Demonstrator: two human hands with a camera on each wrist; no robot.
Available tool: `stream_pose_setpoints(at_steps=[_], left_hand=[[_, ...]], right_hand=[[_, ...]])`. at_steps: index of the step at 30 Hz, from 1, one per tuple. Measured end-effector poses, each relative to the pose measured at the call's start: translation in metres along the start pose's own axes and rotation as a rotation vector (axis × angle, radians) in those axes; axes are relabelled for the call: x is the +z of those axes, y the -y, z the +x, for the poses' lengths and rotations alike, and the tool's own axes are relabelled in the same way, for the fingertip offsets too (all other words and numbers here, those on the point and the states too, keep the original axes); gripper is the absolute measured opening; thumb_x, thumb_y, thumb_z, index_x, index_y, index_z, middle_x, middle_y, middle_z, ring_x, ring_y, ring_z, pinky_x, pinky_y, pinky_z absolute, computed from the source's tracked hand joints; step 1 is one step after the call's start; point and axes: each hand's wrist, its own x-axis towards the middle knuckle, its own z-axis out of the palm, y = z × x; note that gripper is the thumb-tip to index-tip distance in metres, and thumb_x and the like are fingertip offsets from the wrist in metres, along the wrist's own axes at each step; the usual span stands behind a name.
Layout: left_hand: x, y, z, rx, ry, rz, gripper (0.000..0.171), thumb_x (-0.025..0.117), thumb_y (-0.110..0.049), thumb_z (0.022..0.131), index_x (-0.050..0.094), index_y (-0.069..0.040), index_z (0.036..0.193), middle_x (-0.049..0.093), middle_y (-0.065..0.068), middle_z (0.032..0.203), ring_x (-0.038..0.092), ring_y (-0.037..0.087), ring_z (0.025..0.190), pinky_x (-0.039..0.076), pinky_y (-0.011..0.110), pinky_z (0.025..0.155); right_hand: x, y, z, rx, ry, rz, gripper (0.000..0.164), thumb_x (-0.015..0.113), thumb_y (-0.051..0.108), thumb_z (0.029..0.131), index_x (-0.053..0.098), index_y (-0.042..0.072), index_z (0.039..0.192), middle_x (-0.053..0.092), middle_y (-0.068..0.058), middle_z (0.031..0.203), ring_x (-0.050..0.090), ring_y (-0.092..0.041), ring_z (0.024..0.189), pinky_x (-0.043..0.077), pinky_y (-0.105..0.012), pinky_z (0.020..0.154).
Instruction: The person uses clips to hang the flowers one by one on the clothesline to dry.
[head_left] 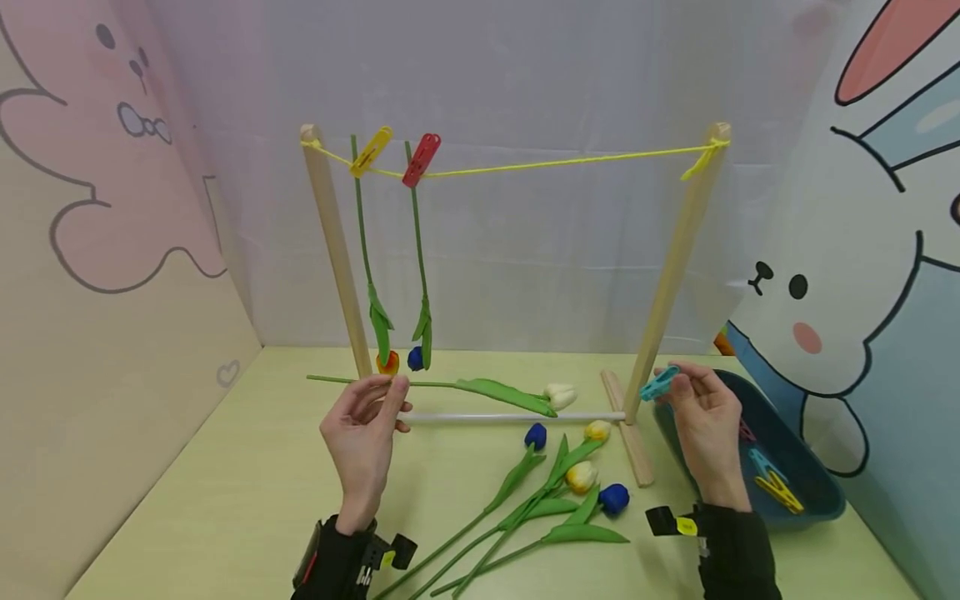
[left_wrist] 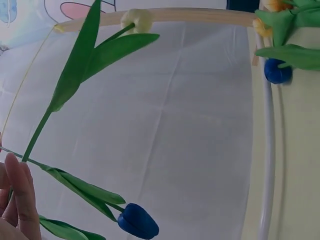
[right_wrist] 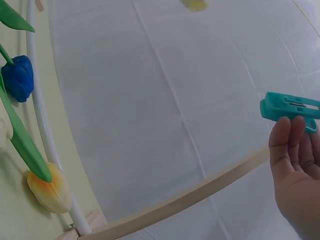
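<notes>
My left hand [head_left: 366, 442] pinches the stem of a white artificial tulip [head_left: 502, 392], which lies nearly level in the air with its bloom to the right. In my right hand [head_left: 707, 433], thumb and fingers grip a teal clothespin [head_left: 660, 383] beside the right post. A yellow clothespin [head_left: 371, 152] and a red clothespin [head_left: 422, 160] clip two tulips upside down on the yellow string [head_left: 555, 162]. One hanging bloom is orange [head_left: 387, 362], the other is a blue tulip [left_wrist: 138, 221].
Several blue and yellow-white tulips [head_left: 517, 517] lie on the table in front of the frame. Wooden posts [head_left: 675, 267] and a white bottom bar [head_left: 510, 417] make up the frame. At the right stands a dark basin [head_left: 821, 492] with more clothespins [head_left: 777, 487].
</notes>
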Motion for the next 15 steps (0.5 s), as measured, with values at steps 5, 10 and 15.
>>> stream_pose_setpoints(at_steps=[5,10,15], left_hand=[[0.004,-0.01,0.009,0.016,0.025,-0.053,0.021,0.07,0.004,0.091,0.06,0.017,0.105,0.078,-0.003,0.09,0.074,0.009,0.076,0.06,0.024,0.063],[0.017,-0.024,0.031,0.072,0.131,-0.099,0.018,0.067,0.004,0.093,0.054,0.009,0.105,0.077,-0.001,0.092,0.075,0.01,0.08,0.061,0.029,0.075],[0.041,-0.039,0.06,0.17,0.228,-0.027,0.026,0.068,0.004,0.093,0.046,0.01,0.104,0.077,0.004,0.089,0.074,0.007,0.078,0.06,0.028,0.078]], right_hand=[[0.01,0.002,0.009,0.038,-0.084,-0.114,0.016,0.05,0.002,0.103,0.065,0.0,0.11,0.069,-0.002,0.096,0.066,-0.011,0.08,0.056,-0.018,0.081],[0.031,0.014,0.036,-0.031,-0.09,-0.225,0.014,0.056,0.003,0.101,0.068,0.0,0.105,0.069,0.002,0.088,0.067,-0.008,0.077,0.055,-0.016,0.083],[0.07,0.035,0.076,-0.227,0.021,-0.185,0.011,0.065,0.007,0.096,0.072,0.003,0.103,0.072,0.004,0.086,0.068,-0.006,0.075,0.055,-0.017,0.081]])
